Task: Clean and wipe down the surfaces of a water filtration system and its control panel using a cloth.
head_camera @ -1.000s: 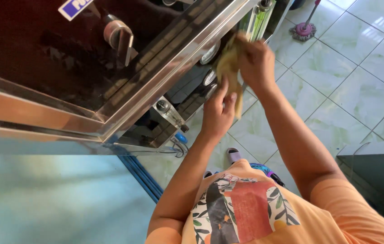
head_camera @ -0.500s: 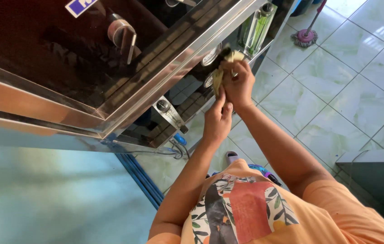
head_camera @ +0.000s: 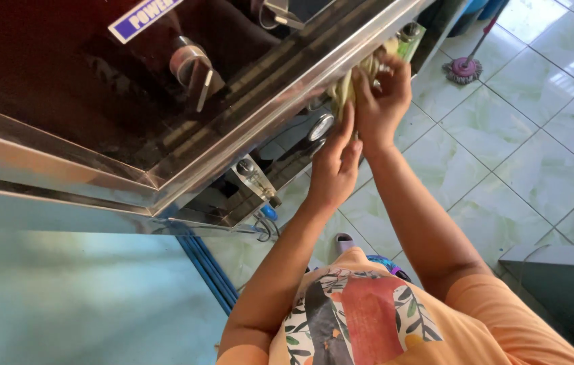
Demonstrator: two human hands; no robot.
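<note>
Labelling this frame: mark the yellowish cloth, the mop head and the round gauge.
yellowish cloth (head_camera: 343, 88), head view, on its bunched folds.
mop head (head_camera: 463, 69), head view, on its pink centre.
round gauge (head_camera: 321, 126), head view, on its dial face.

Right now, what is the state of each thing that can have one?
Cloth: bunched, pressed against the steel edge.
Right hand: closed on the cloth.
Left hand: fingers straight, touching the cloth from below.
Steel edge: shiny.
Mop: resting head down on the tiled floor.
</note>
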